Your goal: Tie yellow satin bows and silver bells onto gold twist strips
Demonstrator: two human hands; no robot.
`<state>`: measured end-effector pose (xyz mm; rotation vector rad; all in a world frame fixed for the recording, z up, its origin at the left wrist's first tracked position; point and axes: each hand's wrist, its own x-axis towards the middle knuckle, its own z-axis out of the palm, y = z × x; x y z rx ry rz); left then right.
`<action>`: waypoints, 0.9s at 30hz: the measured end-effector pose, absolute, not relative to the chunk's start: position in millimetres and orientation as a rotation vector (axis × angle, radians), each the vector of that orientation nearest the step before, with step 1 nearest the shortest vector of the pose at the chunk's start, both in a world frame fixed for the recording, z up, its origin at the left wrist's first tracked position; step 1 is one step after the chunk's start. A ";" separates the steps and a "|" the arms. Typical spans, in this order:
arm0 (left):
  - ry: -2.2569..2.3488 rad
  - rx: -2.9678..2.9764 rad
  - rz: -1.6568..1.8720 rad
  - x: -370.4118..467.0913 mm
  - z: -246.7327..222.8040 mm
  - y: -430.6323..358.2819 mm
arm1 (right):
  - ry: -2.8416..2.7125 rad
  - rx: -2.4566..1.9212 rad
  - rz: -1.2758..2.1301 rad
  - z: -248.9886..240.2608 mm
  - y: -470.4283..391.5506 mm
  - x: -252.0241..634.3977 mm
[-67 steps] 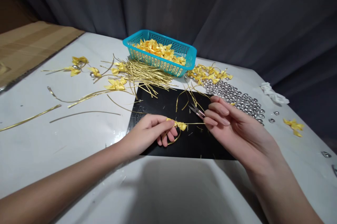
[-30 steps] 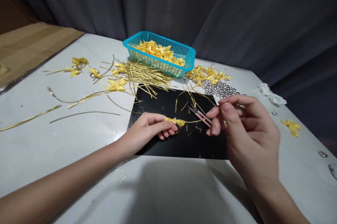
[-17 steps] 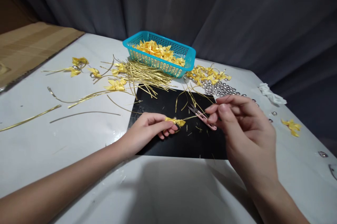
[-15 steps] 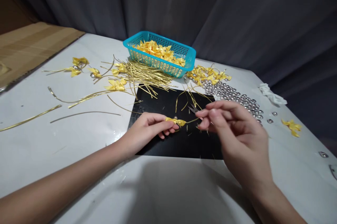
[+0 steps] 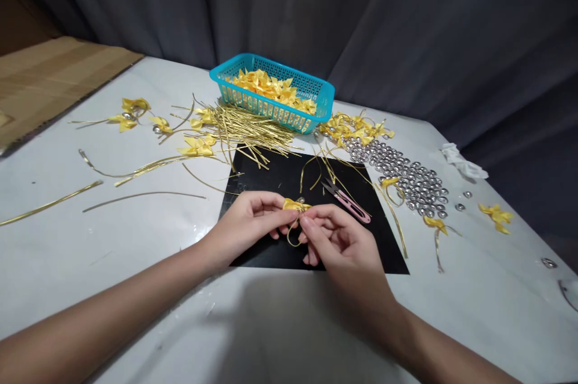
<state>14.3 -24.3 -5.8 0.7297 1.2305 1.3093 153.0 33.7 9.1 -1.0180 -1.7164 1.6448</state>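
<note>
Above the black mat (image 5: 271,254), my left hand (image 5: 259,215) pinches a yellow ribbon flower (image 5: 291,204) between thumb and fingers. A small silvery bead shows at the flower's top edge. My right hand (image 5: 336,233) is closed at the flower's right side, its thumb and forefinger pinching a thin gold cord (image 5: 292,243). That cord hangs in a small loop below the flower, between both hands. The fingertips nearly meet, and they hide the spot where cord and flower join. Pink-handled thread snips (image 5: 350,200) lie on the mat just beyond my right hand.
A blue basket (image 5: 327,101) of yellow ribbon flowers stands at the back. Before it lies a heap of gold cord pieces (image 5: 253,128). Silver beads (image 5: 406,173) spread on the right, near more finished-looking flowers (image 5: 497,215). Cardboard (image 5: 58,83) lies at the left.
My right hand has come left and down to the flower, bending the previously stretched cord into a loop. The snips and flowers behind it now show. My left hand stays nearly in place.
</note>
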 end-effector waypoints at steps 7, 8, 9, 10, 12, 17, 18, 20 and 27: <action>1.225 0.824 1.273 16.0 -5.4 -25.0 | -1.762 -0.945 1.625 3.7 32.4 151.8; 1.239 0.814 1.293 16.1 -5.8 -24.3 | -1.775 -0.942 1.588 4.5 33.0 152.5; 1.254 0.800 1.314 16.1 -6.3 -23.5 | -1.785 -0.943 1.534 6.1 34.0 153.6; 1.271 0.779 1.336 16.0 -6.7 -22.8 | -1.791 -0.941 1.463 8.4 35.4 155.3; 1.307 0.719 1.368 15.9 -7.4 -21.9 | -1.788 -0.912 1.328 14.6 39.3 159.6; 1.370 0.600 1.414 16.0 -7.7 -22.4 | -1.762 -0.774 1.397 29.1 47.6 168.0; 1.360 0.584 1.425 16.0 -7.7 -22.6 | -1.794 -0.777 1.396 29.8 47.6 167.9; 1.317 0.562 1.441 15.7 -7.7 -22.8 | -1.904 -0.798 1.332 28.2 45.7 166.1; 1.148 0.563 1.420 17.9 -6.7 -26.4 | -2.186 -0.863 1.211 10.2 38.2 160.9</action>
